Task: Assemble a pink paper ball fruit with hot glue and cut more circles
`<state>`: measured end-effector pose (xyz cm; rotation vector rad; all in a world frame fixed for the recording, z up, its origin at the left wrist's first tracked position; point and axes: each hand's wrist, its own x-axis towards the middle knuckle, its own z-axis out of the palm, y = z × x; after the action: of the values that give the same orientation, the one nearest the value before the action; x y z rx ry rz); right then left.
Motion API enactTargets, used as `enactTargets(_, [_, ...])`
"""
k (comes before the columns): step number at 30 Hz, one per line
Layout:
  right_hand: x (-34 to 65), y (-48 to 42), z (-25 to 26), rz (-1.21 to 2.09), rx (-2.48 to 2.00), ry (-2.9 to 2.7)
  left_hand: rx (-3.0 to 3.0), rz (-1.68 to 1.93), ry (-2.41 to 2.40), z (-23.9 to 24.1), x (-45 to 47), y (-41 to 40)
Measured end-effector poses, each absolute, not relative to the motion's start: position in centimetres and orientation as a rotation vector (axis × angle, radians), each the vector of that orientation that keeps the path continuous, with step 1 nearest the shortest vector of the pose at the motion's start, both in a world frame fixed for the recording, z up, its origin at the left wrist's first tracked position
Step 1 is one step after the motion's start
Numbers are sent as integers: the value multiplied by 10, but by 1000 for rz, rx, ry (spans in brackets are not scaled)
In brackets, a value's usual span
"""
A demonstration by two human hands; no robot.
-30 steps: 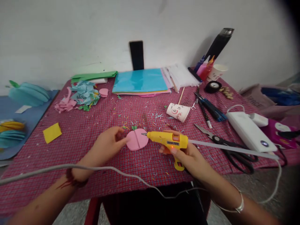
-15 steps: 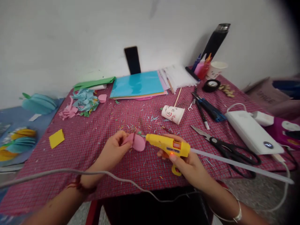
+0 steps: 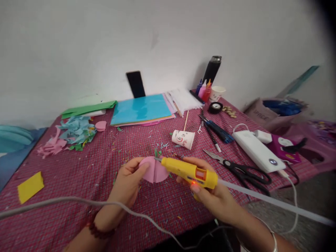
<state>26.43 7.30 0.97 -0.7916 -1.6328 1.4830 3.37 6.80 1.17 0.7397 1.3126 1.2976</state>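
If twelve o'clock is towards the wall (image 3: 78,42) and the clock has its centre on the pink paper piece (image 3: 160,174), this piece is held over the red checked surface (image 3: 86,180), and I cannot tell whether its lower edge touches there. The left hand (image 3: 128,182) is at nine o'clock, its thumb and fingers clamped on the left edge of the paper, probably so that the middle crease is left free. The right hand (image 3: 211,199) is at four o'clock, its fingers closed around the yellow glue gun (image 3: 182,169), which points to the upper part of the paper, near a small green piece (image 3: 157,153); this grip seems chosen to aim the nozzle exactly. Whether the nozzle touches the paper, I cannot tell. The phone (image 3: 135,84) leans on the wall just before twelve, presumably because it needs this support. As for containers, a paper cup (image 3: 183,139) lies on its side between one and two o'clock, its inside hidden; a second cup (image 3: 217,94) stands upright at one o'clock, farther away, its content not possible to see. Just beside it are small bottles (image 3: 202,92), which look blue, pink and red. At two o'clock, beyond the surface, an open bag (image 3: 259,113) holds something dark blue (image 3: 285,107)
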Motion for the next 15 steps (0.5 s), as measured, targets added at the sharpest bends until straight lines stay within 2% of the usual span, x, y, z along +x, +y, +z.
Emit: enactTargets(15, [257, 69, 8, 1436, -822, -1627, 939, 1304, 1437, -8, 19, 53])
